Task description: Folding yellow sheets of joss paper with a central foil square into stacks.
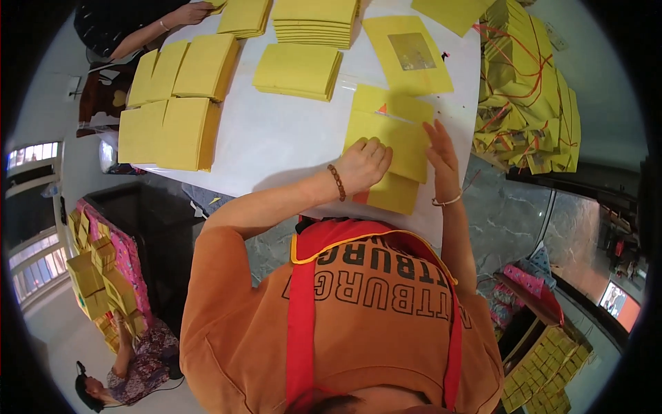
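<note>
In front of me a yellow paper piece [407,162] lies partly folded on the white table, with a strip of orange showing at its near left edge. My left hand [363,165], with a brown bead bracelet, rests closed on its left side. The curled fingers hide whatever they hold. My right hand [443,148], wearing a pale bracelet, stands at the paper's right edge with its fingers stretched out and nothing seen in them. Just beyond lies a flat yellow sheet [431,81] with a greyish rectangular patch.
Neat stacks of yellow folded paper [293,70] stand on the white table [258,138], more to the left. Another person's hand [195,12] is at the far left. Yellow bundles tied with red string [527,90] rise at the right. A seated person [148,355] handles yellow stacks lower left.
</note>
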Motion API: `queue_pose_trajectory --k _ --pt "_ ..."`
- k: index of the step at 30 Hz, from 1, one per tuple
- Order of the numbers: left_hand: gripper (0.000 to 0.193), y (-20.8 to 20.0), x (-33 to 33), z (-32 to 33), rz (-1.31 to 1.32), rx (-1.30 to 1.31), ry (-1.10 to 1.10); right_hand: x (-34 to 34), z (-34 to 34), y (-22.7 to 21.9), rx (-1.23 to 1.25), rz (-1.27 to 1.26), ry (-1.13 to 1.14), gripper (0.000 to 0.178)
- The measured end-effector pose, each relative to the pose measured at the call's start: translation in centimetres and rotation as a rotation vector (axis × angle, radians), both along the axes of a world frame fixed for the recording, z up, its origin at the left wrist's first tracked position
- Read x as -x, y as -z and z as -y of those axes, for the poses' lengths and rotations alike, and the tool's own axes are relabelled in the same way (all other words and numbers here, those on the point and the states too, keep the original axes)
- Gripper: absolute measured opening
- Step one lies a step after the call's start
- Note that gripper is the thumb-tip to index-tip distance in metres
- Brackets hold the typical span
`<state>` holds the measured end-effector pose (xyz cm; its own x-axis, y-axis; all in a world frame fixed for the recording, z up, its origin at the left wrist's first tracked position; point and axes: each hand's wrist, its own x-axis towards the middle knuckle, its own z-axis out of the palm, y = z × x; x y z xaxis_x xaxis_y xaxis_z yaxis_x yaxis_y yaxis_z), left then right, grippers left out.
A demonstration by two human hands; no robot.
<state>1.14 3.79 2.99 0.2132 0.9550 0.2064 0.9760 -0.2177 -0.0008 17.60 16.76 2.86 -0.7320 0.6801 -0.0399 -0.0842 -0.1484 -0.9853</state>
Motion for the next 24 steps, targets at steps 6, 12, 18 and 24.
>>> queue_pose_trajectory --k 6,12,18,24 --pt "0.040 -4.8 6.6 -0.2 0.291 -0.416 -0.124 -2.0 0.5 -0.2 -0.088 0.105 0.342 0.040" --pt "0.041 -1.7 18.8 0.3 -0.079 -0.488 -0.276 -1.7 1.8 1.6 -0.121 0.150 0.308 0.032" --pt "0.044 3.3 20.7 0.7 -0.026 -0.331 -0.268 -0.6 2.7 1.8 -0.275 0.221 0.246 0.023" --pt "0.040 2.1 21.4 0.4 -0.117 -0.369 -0.202 -0.7 2.5 2.3 -0.334 0.275 0.230 0.020"
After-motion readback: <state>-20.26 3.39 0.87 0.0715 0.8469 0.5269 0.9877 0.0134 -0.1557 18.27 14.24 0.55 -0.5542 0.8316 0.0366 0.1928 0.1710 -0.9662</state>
